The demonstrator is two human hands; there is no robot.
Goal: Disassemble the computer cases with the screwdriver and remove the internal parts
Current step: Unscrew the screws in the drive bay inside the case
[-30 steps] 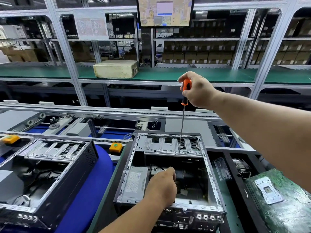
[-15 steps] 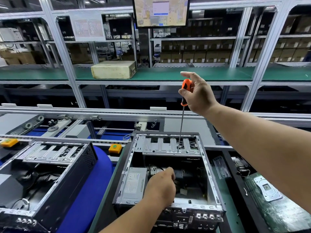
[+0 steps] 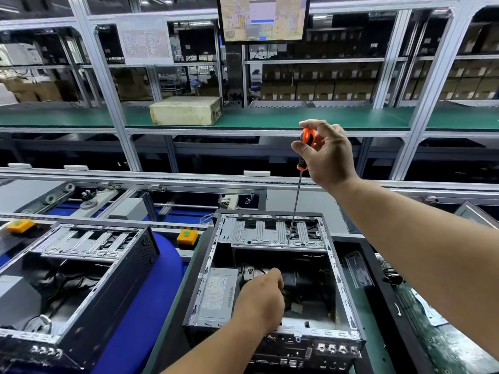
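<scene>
Right hand (image 3: 328,152) raised, pinching the screwdriver (image 3: 304,155) upright — tip on the computer case (image 3: 272,268) drive bay — while the left hand (image 3: 260,300) reaches inside, grip hidden.

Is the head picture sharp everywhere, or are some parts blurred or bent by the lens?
Head view: the screwdriver and middle computer case are sharp; the circuit board at lower right is smeared; the frame posts lean and curve from wide-angle distortion.

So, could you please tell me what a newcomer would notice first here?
Probably the long orange-handled screwdriver, gripped by the right hand in mid-frame, its tip on the silver metal drive cage of the open black computer case. Next, the left hand reaching inside that case beside the grey boxy power supply.
</scene>
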